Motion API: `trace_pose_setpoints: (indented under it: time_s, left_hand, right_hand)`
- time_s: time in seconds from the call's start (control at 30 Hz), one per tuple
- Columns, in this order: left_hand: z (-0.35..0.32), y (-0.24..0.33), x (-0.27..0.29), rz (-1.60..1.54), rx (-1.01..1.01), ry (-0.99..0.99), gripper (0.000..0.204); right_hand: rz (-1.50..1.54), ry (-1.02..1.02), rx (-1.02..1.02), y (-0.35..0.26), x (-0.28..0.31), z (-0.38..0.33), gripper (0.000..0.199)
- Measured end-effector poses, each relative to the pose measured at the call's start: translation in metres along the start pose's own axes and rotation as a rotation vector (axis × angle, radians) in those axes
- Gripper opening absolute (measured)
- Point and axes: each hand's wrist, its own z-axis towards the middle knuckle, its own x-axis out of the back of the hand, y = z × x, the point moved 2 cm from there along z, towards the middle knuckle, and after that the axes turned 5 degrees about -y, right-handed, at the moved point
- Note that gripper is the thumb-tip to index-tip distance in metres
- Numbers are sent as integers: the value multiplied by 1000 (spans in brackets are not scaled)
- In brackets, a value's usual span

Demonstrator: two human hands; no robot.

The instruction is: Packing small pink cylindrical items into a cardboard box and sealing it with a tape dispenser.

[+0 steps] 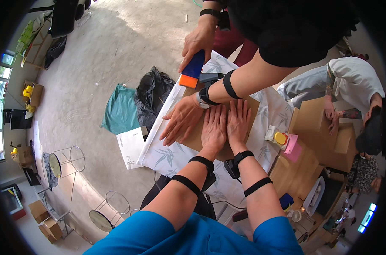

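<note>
Both of my hands lie flat, side by side, on a brown cardboard piece (253,111) on the table. My left hand (214,127) and my right hand (239,123) have their fingers stretched out, pointing away from me, and neither holds anything. Just left of them, a co-worker's hand (181,118) rests flat near the cardboard's left edge. The co-worker's other hand (200,42) grips a blue tool with an orange end (191,70) beyond the cardboard; its exact kind I cannot tell. Partly hidden behind the co-worker's forearm is a dark grey object (211,77).
A white leaf-print cloth (267,140) covers the table. On the right are a yellow-lidded container (280,137), a pink item (291,145) and open cardboard boxes (314,119) beside another person. Black plastic (154,91), a green bag (120,108) and wire-legged stools (101,221) stand or lie leftward.
</note>
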Motion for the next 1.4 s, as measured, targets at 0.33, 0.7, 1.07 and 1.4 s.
trace_pose_setpoints:
  time_s: [0.33,0.7,1.07,1.4]
  left_hand:
    - [2,0,-1,12,-3,-36,58]
    - [3,-1,-5,32,23,-75,57]
    - [0,-1,-6,23,32,-93,58]
    - [0,-1,-4,56,31,-88,58]
  right_hand:
    - [-7,-3,-5,2,-2,1,46]
    - [47,12,-14,-1,3,0,43]
    - [44,6,-4,-1,4,-1,45]
    - [60,22,-13,-2,3,-1,45]
